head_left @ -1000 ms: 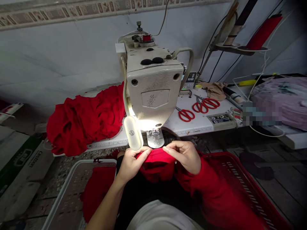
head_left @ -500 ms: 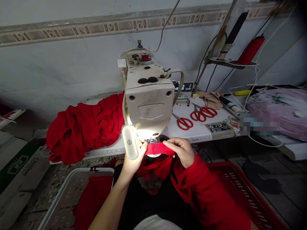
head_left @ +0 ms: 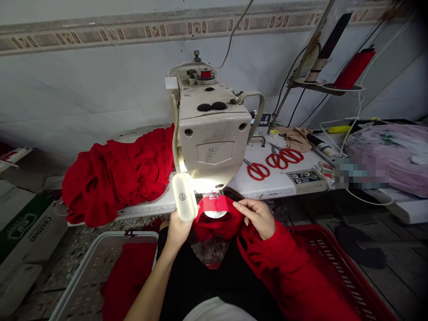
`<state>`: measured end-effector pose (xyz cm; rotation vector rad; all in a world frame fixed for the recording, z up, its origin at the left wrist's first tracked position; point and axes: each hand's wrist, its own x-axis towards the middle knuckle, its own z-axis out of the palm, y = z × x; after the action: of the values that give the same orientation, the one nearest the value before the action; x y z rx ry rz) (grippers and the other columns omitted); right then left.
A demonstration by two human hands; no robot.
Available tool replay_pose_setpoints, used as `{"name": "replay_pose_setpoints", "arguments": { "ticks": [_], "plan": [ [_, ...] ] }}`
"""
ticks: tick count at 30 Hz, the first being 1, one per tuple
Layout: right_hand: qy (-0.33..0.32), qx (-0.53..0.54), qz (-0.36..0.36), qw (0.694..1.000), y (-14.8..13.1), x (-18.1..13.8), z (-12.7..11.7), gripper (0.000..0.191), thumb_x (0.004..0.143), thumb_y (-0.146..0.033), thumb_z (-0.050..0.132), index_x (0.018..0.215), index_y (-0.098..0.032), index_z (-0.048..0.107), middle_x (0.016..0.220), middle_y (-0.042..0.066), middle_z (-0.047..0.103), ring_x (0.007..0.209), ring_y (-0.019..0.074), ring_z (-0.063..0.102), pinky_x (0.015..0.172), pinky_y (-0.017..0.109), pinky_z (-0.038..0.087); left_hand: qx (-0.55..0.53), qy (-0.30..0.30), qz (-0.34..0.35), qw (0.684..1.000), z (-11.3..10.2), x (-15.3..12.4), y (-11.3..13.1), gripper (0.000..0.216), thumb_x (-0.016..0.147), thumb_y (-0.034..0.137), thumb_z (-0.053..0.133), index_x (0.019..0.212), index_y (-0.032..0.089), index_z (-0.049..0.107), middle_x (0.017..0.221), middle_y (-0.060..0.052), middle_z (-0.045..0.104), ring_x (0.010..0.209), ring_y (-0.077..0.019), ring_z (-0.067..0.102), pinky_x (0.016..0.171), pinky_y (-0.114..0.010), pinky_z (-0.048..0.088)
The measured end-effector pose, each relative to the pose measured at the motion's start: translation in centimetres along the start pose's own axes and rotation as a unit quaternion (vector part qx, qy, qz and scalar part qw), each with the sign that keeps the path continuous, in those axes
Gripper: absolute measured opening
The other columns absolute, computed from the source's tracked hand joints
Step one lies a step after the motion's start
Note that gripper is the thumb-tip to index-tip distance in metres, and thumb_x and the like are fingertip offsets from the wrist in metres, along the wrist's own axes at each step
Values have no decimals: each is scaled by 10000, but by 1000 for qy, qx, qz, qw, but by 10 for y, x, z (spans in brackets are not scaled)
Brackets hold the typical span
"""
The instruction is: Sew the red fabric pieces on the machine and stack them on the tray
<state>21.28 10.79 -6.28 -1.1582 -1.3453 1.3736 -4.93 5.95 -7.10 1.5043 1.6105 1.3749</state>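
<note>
A band of red fabric (head_left: 219,204) lies under the needle area of the sewing machine (head_left: 214,147), looped around its white lower arm end. My right hand (head_left: 259,217) pinches the band's right edge between thumb and fingers. At the left edge my left hand (head_left: 179,230) is closed on the same fabric, its fingertips partly hidden behind the lit lamp (head_left: 185,198). More red cloth hangs below the band, and red fabric (head_left: 287,263) covers my right forearm.
A heap of red cloth (head_left: 123,171) lies left on the table. Red-handled scissors (head_left: 258,171) and a parts box (head_left: 306,179) are at right. Below stand a white basket (head_left: 96,238) and a red basket (head_left: 347,267). A thread stand holds a red cone (head_left: 356,69).
The red band has shifted up against the needle area and now curves around the machine's arm end. My left hand has moved left and down, with its fingers more hidden by the lamp.
</note>
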Motion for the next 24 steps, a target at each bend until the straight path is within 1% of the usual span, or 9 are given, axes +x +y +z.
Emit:
{"name": "replay_pose_setpoints", "arguments": {
  "ticks": [3, 6, 9, 11, 13, 16, 19, 21, 24],
  "plan": [
    [5, -13, -11, 1000, 3, -14, -5, 379, 811, -492, 811, 991, -161, 771, 843, 72, 755, 624, 165, 636, 489, 245, 464, 50, -68, 9, 996, -15, -27, -29, 407, 954, 445, 636, 682, 144, 678, 608, -12, 608, 573, -144, 562, 583, -240, 467],
    [-58, -27, -25, 998, -6, -35, 6, 261, 852, -423, 791, 903, -167, 771, 865, 87, 771, 761, 205, 695, 599, 270, 526, 95, -140, 35, 985, -18, -58, -43, 426, 1015, 385, 547, 675, 151, 656, 614, -10, 593, 573, -129, 544, 591, -224, 452],
    [-197, -33, -84, 976, -17, -54, 33, 215, 868, -373, 795, 780, -176, 789, 815, 68, 777, 731, 185, 707, 693, 286, 552, 108, -227, 73, 965, -7, -87, -40, 348, 1031, 348, 500, 820, 164, 708, 732, -44, 676, 662, -156, 620, 659, -234, 504],
    [-261, -34, -157, 952, -18, -61, 54, 217, 852, -397, 816, 805, -185, 812, 906, 73, 804, 802, 196, 735, 777, 294, 567, 109, -266, 114, 951, 6, -103, -33, 280, 1008, 365, 518, 992, 183, 729, 879, -74, 733, 777, -191, 676, 718, -258, 543],
    [-288, -70, -223, 929, -13, -63, 70, 245, 873, -436, 792, 921, -197, 822, 1080, 79, 805, 966, 222, 742, 891, 306, 560, 110, -270, 168, 942, 17, -114, -28, 295, 976, 383, 544, 1131, 194, 709, 1006, -95, 751, 880, -225, 699, 766, -294, 569],
    [-273, -242, -247, 898, -1, -61, 79, 235, 994, -363, 624, 1080, -217, 787, 1201, 79, 772, 1104, 244, 705, 936, 328, 536, 119, -223, 242, 937, 22, -117, -27, 223, 973, 314, 536, 1037, 186, 707, 891, -85, 735, 809, -223, 677, 722, -305, 552],
    [-214, -409, -196, 865, 11, -62, 72, 266, 1022, -267, 531, 953, -208, 781, 905, 74, 783, 848, 221, 721, 754, 313, 518, 147, -176, 258, 938, 12, -103, -32, 221, 994, 185, 506, 853, 169, 674, 718, -64, 624, 693, -192, 581, 644, -287, 467],
    [-186, -429, -178, 866, 15, -64, 62, 216, 974, -296, 638, 829, -217, 779, 763, 45, 748, 726, 200, 691, 685, 302, 478, 155, -171, 242, 942, -1, -89, -36, 219, 997, 160, 541, 813, 159, 660, 703, -55, 580, 698, -183, 544, 650, -286, 434],
    [-176, -356, -189, 898, 7, -65, 44, 140, 879, -331, 786, 785, -228, 794, 755, 16, 742, 718, 177, 674, 691, 284, 460, 106, -196, 184, 957, -22, -72, -40, 242, 977, 206, 643, 740, 157, 638, 721, -49, 582, 755, -182, 565, 703, -290, 438]
  ]
}}
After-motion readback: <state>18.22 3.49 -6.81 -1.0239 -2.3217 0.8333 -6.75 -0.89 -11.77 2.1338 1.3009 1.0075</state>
